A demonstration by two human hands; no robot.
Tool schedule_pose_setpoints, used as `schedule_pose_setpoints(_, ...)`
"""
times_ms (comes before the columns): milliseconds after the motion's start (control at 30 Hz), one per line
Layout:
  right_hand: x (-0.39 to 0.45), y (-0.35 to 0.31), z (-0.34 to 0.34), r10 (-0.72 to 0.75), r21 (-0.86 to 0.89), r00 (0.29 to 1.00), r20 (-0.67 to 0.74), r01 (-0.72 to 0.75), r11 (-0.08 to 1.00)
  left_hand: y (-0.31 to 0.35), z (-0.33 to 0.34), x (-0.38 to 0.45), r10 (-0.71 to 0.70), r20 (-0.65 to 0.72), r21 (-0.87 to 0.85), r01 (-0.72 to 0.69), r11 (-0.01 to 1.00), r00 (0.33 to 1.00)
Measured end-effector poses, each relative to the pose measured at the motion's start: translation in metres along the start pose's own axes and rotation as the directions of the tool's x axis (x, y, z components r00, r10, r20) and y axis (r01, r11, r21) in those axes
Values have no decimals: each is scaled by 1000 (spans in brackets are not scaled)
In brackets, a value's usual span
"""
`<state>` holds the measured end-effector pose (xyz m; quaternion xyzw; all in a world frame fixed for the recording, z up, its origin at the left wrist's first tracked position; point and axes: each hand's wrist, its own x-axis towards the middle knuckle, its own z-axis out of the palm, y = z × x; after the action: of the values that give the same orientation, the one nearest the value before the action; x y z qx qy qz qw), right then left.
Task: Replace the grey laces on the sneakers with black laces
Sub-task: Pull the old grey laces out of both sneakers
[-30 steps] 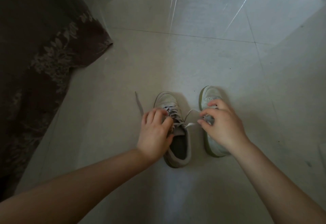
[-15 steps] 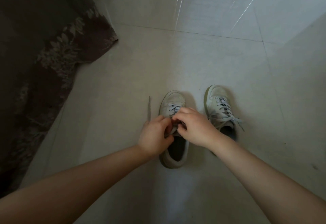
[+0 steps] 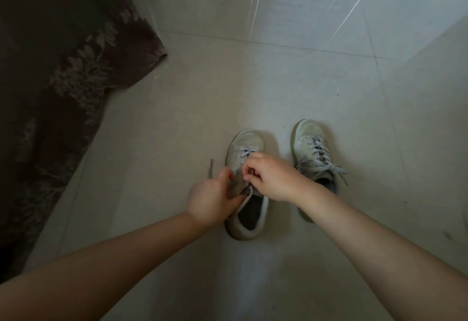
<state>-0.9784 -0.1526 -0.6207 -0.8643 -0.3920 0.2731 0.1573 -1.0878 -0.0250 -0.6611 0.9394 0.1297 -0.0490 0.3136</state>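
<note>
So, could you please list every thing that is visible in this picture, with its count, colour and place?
sneakers: two, pale grey-white, side by side on the floor; left sneaker under the hands, right sneaker beside it
grey laces: right sneaker's lace threaded with ends loose; left sneaker's lace partly undone
loose lace end: one, dark, on the floor left of the sneakers
cloth: one, dark brown with leaf pattern, far left
floor: pale tiles
left hand: grips the left sneaker's side
right hand: pinches its lace
</note>
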Motion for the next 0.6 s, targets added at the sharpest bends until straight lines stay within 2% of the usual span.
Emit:
schedule_pose_setpoints(133,-3,-5,7,11,49,1000,10,-11,999,-1,3,3,-34,29,22,33,999,999)
schedule_pose_setpoints(200,-9,-3,8,96,248,995,14,-97,964,-1,3,2,-47,38,9,47,999,998)
schedule_pose_setpoints(233,-13,-1,9,165,374,986,25,-162,913,-2,3,1,-49,44,-3,49,999,998)
schedule_pose_setpoints(267,-17,2,11,242,512,970,37,-226,829,-4,1,0,-51,52,-19,52,998,997)
schedule_pose_setpoints(333,-24,6,16,391,783,918,68,-292,549,-5,-1,-3,-48,46,-41,50,998,998)
schedule_pose_setpoints(367,-27,7,17,437,867,895,89,-285,408,-6,-2,-3,-38,40,-43,39,998,999)
schedule_pose_setpoints(400,-28,7,17,459,893,883,96,-280,353,-6,-3,-4,-22,39,-39,24,999,999)
schedule_pose_setpoints(433,-29,6,15,455,867,886,88,-293,403,-6,-4,-3,-7,38,-29,8,1000,999)
schedule_pose_setpoints(500,-26,4,8,387,715,920,59,-310,626,-6,-3,-2,14,35,-21,-13,1000,999)
schedule_pose_setpoints(600,-20,0,3,259,349,965,-49,-227,909,-5,-2,-1,31,15,-38,-30,999,999)
